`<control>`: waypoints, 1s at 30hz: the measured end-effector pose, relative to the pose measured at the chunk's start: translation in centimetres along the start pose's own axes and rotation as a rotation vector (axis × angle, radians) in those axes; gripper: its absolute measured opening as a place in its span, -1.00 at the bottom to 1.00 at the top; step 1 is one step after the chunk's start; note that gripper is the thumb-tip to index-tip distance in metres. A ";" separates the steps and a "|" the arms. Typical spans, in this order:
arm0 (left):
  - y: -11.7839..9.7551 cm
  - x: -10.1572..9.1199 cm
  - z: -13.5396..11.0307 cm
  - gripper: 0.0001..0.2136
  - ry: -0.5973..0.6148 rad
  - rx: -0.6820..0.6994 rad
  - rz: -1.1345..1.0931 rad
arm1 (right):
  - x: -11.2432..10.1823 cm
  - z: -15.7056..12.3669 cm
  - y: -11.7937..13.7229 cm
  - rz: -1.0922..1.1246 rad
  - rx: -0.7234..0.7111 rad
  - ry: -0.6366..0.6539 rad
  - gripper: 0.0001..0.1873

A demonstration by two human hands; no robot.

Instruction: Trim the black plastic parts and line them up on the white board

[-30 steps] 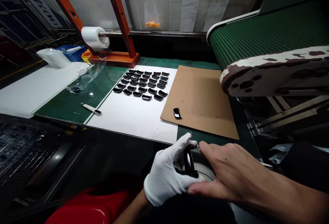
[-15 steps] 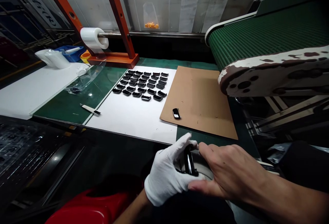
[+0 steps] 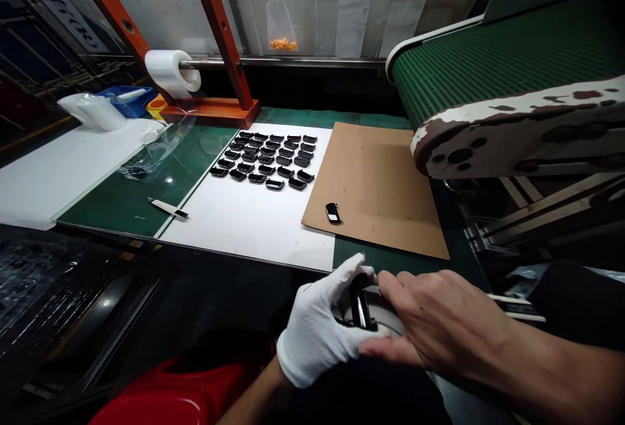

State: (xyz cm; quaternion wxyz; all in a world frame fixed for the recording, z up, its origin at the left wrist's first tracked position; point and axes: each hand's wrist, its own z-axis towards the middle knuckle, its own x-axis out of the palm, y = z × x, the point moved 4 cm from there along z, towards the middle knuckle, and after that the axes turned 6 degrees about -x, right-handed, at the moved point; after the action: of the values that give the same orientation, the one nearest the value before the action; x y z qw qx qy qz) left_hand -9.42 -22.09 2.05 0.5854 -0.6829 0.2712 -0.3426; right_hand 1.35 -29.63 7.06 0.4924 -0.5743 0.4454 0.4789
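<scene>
My left hand (image 3: 319, 327), in a white glove, is closed around a small glossy black part (image 3: 360, 311) held on edge near the table's front edge. My bare right hand (image 3: 434, 324) presses against the same part from the right, thumb below and fingertips at its top. A white round object (image 3: 390, 317) sits just behind the part, mostly hidden by both hands. One loose black part (image 3: 333, 213) lies on the brown cardboard sheet (image 3: 385, 191). Several rows of the same black parts (image 3: 266, 160) are laid out on a white sheet (image 3: 254, 217).
A green conveyor belt (image 3: 493, 67) with a worn white end overhangs the right side. An orange stand (image 3: 215, 109) holds a roll of clear film (image 3: 168, 70) at the back. A small blade tool (image 3: 168, 207) lies on the green mat. A red object (image 3: 166, 396) is below.
Both hands keep their hold on the black part with only slight finger shifts. The view has drifted a little, so the table contents sit slightly left and higher.
</scene>
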 end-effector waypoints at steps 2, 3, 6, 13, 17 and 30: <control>0.3 0.0 0.0 -0.27 0.001 0.003 0.002 | -0.1 0.1 -0.1 -0.003 -0.008 -0.002 -0.26; 0.4 0.0 0.1 -0.27 0.002 0.010 0.000 | -0.2 0.1 -0.1 -0.009 -0.012 -0.002 -0.28; 0.7 0.1 0.2 -0.28 0.006 0.022 -0.015 | -0.1 0.1 -0.2 -0.019 -0.017 0.015 -0.30; 0.9 0.2 0.1 -0.26 0.020 -0.010 -0.032 | 0.3 -0.2 -0.2 -0.002 -0.008 0.048 -0.28; 1.2 0.1 0.1 -0.23 0.011 -0.037 -0.005 | 0.5 -0.4 -0.1 0.023 -0.006 0.079 -0.30; -0.1 0.2 0.5 -0.27 0.000 -0.031 -0.113 | -0.8 -0.1 -0.5 0.111 0.059 -0.099 -0.24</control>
State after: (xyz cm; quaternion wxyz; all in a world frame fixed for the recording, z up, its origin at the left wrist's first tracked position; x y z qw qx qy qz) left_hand -8.89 -21.97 2.11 0.5546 -0.7059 0.2376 -0.3710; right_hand 1.75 -29.68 7.90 0.5032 -0.5096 0.4654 0.5201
